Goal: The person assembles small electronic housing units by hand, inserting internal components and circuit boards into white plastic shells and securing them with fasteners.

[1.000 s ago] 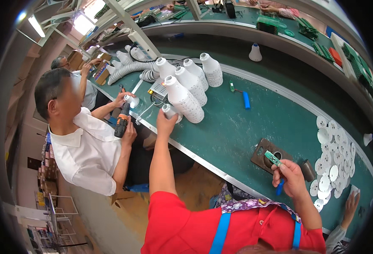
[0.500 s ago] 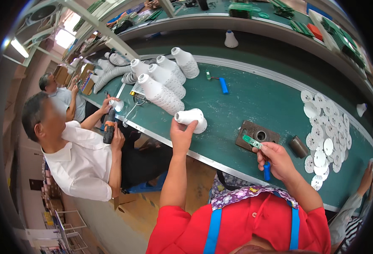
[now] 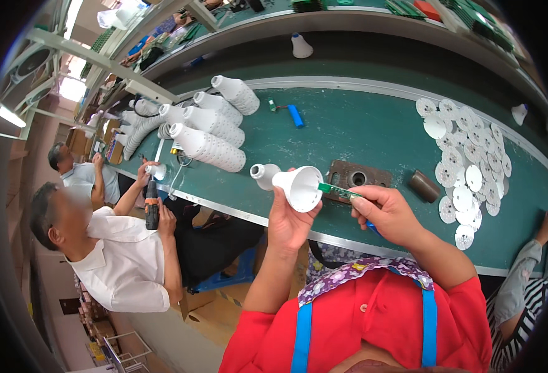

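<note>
My left hand [image 3: 286, 229] is closed around a white cone-shaped lamp housing [image 3: 299, 188], whose wide open mouth is tilted toward my right hand. Between the fingertips of my right hand [image 3: 383, 214] is a narrow green circuit board [image 3: 339, 190], its far tip at the mouth of the housing. A blue battery [image 3: 373, 229] shows partly below the same hand. Another white housing [image 3: 263, 176] sits on the bench just behind the held one. Past my right hand lies a brown metal block with a round collar [image 3: 358, 179].
Stacks of nested white housings [image 3: 210, 149] lie at the left. A blue battery wired to a small board [image 3: 295, 116] lies farther back. A dark cylinder [image 3: 424, 186] and many white perforated discs [image 3: 473, 177] are at right. A co-worker [image 3: 121, 248] holds a drill [image 3: 152, 208].
My left hand has brought one housing rightward and turned its mouth toward my right hand; another housing remains behind on the bench. The circuit board has moved left to the housing's mouth.
</note>
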{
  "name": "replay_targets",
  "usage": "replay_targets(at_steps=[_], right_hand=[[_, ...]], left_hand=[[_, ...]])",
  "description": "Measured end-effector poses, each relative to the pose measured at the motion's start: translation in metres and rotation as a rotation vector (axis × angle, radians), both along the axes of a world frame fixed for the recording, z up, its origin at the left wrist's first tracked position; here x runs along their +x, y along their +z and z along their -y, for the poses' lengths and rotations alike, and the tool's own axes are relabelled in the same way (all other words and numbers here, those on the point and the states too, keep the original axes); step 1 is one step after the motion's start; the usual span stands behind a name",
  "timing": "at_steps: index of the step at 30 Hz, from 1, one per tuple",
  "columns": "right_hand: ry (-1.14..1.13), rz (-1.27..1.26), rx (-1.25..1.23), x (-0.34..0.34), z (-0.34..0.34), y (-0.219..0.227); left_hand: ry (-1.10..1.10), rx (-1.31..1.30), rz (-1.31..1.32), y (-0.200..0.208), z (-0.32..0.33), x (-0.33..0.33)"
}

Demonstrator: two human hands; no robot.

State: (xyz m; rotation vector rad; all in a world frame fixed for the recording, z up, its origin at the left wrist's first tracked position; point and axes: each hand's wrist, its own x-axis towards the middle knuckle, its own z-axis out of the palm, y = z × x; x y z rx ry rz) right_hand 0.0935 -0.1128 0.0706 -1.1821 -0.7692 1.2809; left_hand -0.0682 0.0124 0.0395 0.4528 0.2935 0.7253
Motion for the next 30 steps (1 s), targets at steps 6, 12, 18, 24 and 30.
replay_targets(at_steps=[6,12,18,24,30], right_hand=[[-0.055,0.222,0.01,0.0,0.006,-0.003],[-0.078,0.508,0.1,-0.001,0.009,-0.013],[-0.003,0.196,-0.043,-0.004,0.011,-0.011],[0.033,0.032,-0.124,0.002,0.016,-0.014],[-0.011,0.071,-0.016,-0.003,0.019,-0.021]], left_hand=[[-0.08,0.007,-0.241,-0.009,0.02,0.015],[-0.064,0.147,-0.326,-0.009,0.029,0.023],[-0.069,0.229,-0.306,-0.012,0.035,0.022],[-0.114,0.424,-0.253,-0.011,0.032,0.018],[-0.242,0.385,-0.319,-0.005,0.027,0.017]])
